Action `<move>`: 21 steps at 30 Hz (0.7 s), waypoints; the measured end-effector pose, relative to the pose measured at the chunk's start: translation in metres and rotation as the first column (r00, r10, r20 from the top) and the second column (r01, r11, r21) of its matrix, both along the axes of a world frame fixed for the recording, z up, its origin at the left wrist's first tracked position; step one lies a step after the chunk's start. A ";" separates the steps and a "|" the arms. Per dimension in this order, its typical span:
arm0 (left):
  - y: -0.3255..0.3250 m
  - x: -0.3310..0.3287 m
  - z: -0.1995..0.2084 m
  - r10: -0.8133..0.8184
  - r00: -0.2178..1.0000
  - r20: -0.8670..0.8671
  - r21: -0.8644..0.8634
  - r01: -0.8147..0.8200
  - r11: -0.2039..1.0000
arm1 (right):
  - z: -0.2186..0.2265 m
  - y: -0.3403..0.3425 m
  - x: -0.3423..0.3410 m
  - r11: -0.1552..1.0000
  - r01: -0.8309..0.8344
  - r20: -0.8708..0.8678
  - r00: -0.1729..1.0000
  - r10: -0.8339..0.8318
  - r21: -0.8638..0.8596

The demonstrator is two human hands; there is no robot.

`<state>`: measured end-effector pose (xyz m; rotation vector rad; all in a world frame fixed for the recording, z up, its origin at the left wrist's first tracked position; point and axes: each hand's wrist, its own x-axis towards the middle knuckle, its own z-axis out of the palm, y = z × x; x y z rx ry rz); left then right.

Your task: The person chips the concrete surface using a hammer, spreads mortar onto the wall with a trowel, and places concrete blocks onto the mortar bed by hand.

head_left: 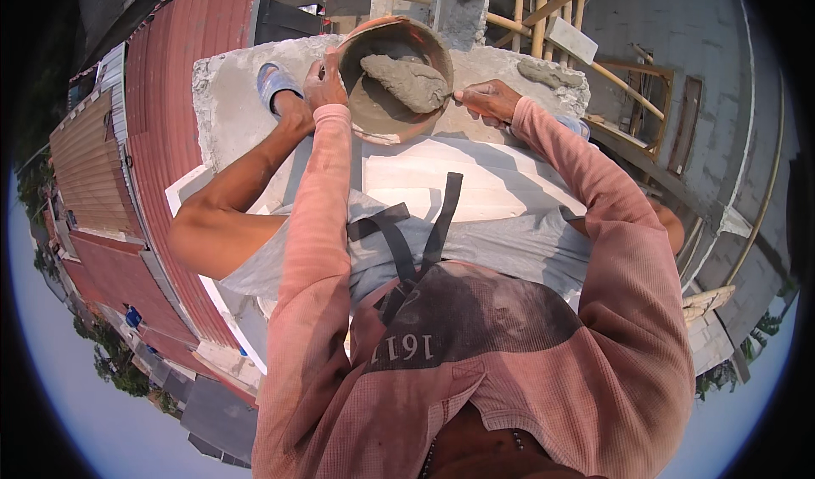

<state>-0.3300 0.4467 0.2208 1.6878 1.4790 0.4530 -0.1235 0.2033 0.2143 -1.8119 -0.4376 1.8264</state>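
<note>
I am watching a mortar-coated trowel (407, 84) sitting within the mouth of a bucket (431, 44), its long axis slanting, its tip pointing away and leftward. The right hand (490, 99) is clamping the handle, fingers curling together. The left hand (325, 84) is touching the bucket's left rim; I cannot tell how tightly it is closing. Rough concrete (227, 97) is flanking the bucket.

A faded pink shirt (552, 394) — dark panel (475, 313) in front — tops grey shorts (518, 254) and blue sandals (272, 82).
</note>
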 end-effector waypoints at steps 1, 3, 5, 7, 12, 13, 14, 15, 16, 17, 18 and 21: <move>0.005 -0.006 -0.004 -0.005 1.000 0.005 -0.002 0.005 1.000 | 0.004 -0.004 0.007 0.998 0.008 0.010 1.000 -0.009 0.059; 0.013 -0.018 -0.005 -0.080 0.996 -0.039 -0.107 0.075 0.991 | 0.019 -0.017 0.025 0.986 0.024 0.029 0.999 -0.029 0.166; 0.017 -0.021 0.005 -0.112 0.988 -0.104 -0.263 0.081 0.961 | 0.039 -0.033 0.054 0.986 -0.079 0.083 0.994 0.067 0.147; 0.015 -0.023 0.006 0.210 0.971 0.115 -0.397 -0.149 0.906 | 0.046 -0.053 0.073 0.957 -0.192 0.439 0.895 0.079 0.219; 0.024 -0.033 -0.022 -0.006 0.982 0.190 -0.613 0.123 0.780 | -0.027 -0.122 0.104 0.900 -0.436 0.892 0.409 0.192 0.006; 0.032 -0.046 -0.033 -0.357 0.930 0.089 -0.527 0.348 0.775 | -0.037 -0.126 0.103 0.891 -0.427 0.886 0.337 0.318 -0.157; 0.034 -0.045 -0.031 -0.060 0.981 0.186 -0.615 0.164 0.772 | -0.043 -0.125 0.101 0.867 -0.379 0.814 0.356 0.459 -0.324; 0.035 -0.043 -0.028 0.248 0.938 0.242 -0.710 -0.003 0.704 | -0.042 -0.134 0.100 0.869 -0.375 0.813 0.359 0.458 -0.324; 0.039 -0.048 -0.039 0.244 0.939 0.241 -0.711 -0.001 0.704 | -0.038 -0.148 0.099 0.893 -0.330 0.839 0.352 0.416 -0.305; 0.054 -0.071 -0.048 -0.026 0.984 0.176 -0.561 0.122 0.819 | -0.036 -0.149 0.098 0.916 -0.304 0.867 0.344 0.360 -0.260; 0.055 -0.071 -0.049 -0.163 0.978 0.129 -0.495 0.206 0.844 | -0.033 -0.159 0.105 0.894 -0.305 0.827 0.365 0.427 -0.327; 0.028 -0.037 -0.025 -0.024 0.991 0.130 -0.522 0.089 0.848 | -0.008 -0.192 0.124 0.818 -0.256 0.711 0.407 0.574 -0.514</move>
